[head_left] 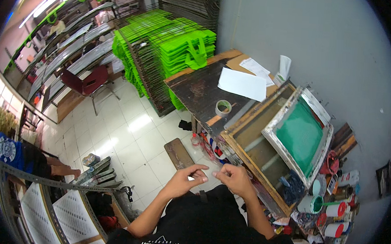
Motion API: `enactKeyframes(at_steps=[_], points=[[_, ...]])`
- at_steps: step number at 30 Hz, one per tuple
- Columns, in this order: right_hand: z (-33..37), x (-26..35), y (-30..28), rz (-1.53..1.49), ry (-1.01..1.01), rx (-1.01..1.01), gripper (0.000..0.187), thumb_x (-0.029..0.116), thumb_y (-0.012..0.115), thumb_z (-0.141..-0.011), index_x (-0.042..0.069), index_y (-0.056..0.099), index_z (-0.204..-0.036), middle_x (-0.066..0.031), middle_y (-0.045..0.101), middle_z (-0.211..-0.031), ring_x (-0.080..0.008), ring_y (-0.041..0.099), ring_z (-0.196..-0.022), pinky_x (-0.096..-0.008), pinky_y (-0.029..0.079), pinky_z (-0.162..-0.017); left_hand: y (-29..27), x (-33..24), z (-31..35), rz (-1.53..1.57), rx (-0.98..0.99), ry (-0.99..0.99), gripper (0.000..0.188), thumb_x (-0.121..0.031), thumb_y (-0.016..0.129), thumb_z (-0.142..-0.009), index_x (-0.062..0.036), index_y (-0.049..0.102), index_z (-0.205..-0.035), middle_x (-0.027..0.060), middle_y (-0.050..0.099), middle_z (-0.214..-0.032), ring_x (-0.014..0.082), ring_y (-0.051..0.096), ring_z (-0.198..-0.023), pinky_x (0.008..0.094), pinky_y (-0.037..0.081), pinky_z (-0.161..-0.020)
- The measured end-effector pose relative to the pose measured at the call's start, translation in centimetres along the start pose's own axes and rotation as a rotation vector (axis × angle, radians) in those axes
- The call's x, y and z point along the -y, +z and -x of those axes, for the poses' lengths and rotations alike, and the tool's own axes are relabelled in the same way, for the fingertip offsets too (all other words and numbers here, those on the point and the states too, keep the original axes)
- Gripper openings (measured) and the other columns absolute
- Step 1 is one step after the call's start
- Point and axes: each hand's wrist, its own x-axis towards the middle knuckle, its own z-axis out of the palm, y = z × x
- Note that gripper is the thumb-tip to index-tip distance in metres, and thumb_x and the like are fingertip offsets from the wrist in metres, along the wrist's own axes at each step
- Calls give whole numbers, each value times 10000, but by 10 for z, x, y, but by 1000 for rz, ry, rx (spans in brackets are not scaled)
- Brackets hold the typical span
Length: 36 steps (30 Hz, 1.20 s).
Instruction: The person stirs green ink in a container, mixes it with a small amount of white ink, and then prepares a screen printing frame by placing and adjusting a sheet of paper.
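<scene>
Both of my hands are raised in front of my dark shirt, a small gap between them. My left hand point(185, 180) is open, its fingers bent a little and the thumb held away from them, and no object shows in it. Facing it, my right hand point(235, 180) has its fingers curled in and the thumb close to the forefinger; whatever is inside, if anything, is hidden. Nearest the right hand is a wooden-framed table point(256, 171). A white-edged screen printing frame point(300, 132) with green mesh leans on it. A dark cloth point(291, 188) lies at its near corner.
On the dark worktop point(193, 87) are a tape roll point(223, 108) and white paper point(242, 83). Green bags point(182, 45) are stacked on a wire rack. Paint tubs point(310, 204) crowd the right. A board point(178, 154) lies on the tiled floor; a person's leg point(63, 168) shows left.
</scene>
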Motion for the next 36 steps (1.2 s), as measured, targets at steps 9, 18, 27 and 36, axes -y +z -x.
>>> enactKeyframes(at_steps=[9,18,27,36], points=[[-40,2,20,-84,-69,231,278,226,743,-940,17,656,-779,38,541,-621,-38,457,-609,-257,365,-532,-4,-17,13,-207,-267,96,185,-174,689,-963,-15,733,-1047,103,732,-944,189,677,-905,321,506,-797],[-110,46,16,-618,-75,264,371,302,675,-1002,68,600,-725,31,558,-627,-37,490,-559,-227,379,-513,-29,-68,-33,-71,-543,313,131,-78,655,-961,21,683,-1043,114,691,-942,211,671,-876,323,526,-793],[-142,31,-2,-807,-28,134,432,351,614,-1040,62,592,-719,19,533,-632,-54,499,-542,-238,391,-491,3,-91,-103,379,-446,238,358,-128,535,-1034,19,617,-1349,164,655,-1336,208,606,-1215,335,465,-1049],[-176,2,-29,-706,-76,152,353,306,635,-1032,38,673,-805,56,518,-648,-30,462,-588,-228,369,-527,9,-87,-150,416,-571,170,279,-115,600,-1008,60,708,-1196,157,711,-1240,189,641,-1162,333,458,-1059]])
